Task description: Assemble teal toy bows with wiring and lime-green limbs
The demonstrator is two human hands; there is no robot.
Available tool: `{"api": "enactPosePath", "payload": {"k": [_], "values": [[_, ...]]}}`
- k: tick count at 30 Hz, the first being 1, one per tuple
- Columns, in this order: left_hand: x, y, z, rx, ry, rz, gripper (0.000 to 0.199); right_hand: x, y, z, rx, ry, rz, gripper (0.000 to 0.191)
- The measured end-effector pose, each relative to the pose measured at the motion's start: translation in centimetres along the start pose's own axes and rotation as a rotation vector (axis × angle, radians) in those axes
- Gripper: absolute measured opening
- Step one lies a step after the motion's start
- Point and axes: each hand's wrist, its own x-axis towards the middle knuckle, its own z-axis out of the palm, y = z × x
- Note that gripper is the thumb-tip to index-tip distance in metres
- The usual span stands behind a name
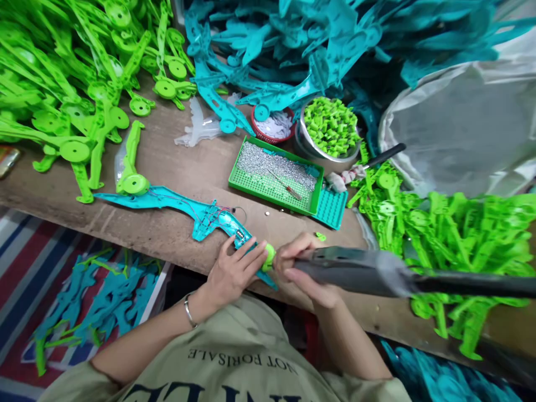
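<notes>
My right hand (304,262) is wrapped round a dark electric screwdriver (355,265), held nearly level, with its front end toward a small green piece (270,257). Its tip is hidden by my fingers. My left hand (237,265) lies with fingers stretched over the lower end of a long blue plastic bow-shaped shell (176,201), which rests on the table near its front edge. Thin wires and a small spring-like metal part show inside the shell. At its far left end sits a green arm with a round disc (134,184).
A green tray (274,192) of small screws holds a small screwdriver (287,184). Behind it stand a red basket (274,137) of whitish pieces and a bucket (354,153) of green pieces. Green parts (75,111) and blue shells (268,39) are piled behind; more green parts (473,240) lie right.
</notes>
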Motion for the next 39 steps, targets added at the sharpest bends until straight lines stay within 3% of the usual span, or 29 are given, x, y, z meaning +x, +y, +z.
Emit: {"api": "enactPosePath", "payload": {"k": [2, 4, 6, 8, 13, 25, 30, 35, 39], "values": [[0.2, 0.0, -0.2, 0.008, -0.015, -0.003, 0.046, 2.5, -0.5, -0.9, 0.103, 0.063, -0.189, 0.019], [0.3, 0.1, -0.3, 0.025, -0.018, 0.000, 0.050, 5.6, -0.1, -1.7, 0.093, 0.286, -0.378, 0.018], [0.3, 0.1, -0.3, 0.040, -0.002, 0.005, 0.052, 8.5, 1.1, -2.4, 0.067, 0.521, -0.433, 0.019], [0.3, 0.1, -0.2, 0.046, 0.019, 0.011, 0.051, 10.6, 2.8, -2.9, 0.092, 0.612, -0.392, 0.022], [0.0, 0.0, 0.2, 0.041, 0.015, 0.005, 0.046, 12.2, 5.6, -3.1, 0.114, 0.627, -0.287, 0.031], [0.5, 0.1, -0.3, 0.097, 0.029, 0.023, 0.035, 13.1, 6.8, -3.4, 0.057, 0.596, -0.287, 0.031], [0.6, 0.2, -0.2, 0.088, 0.055, 0.018, 0.031, 11.6, 3.7, -3.3, 0.077, 0.638, -0.315, 0.029], [0.2, 0.1, 0.1, 0.103, 0.017, 0.044, 0.038, 6.1, -0.4, -3.2, 0.091, 0.558, -0.326, 0.024], [0.1, 0.0, 0.2, 0.097, -0.008, 0.053, 0.039, 1.7, -0.7, -3.1, 0.052, 0.525, -0.242, 0.019]]}}
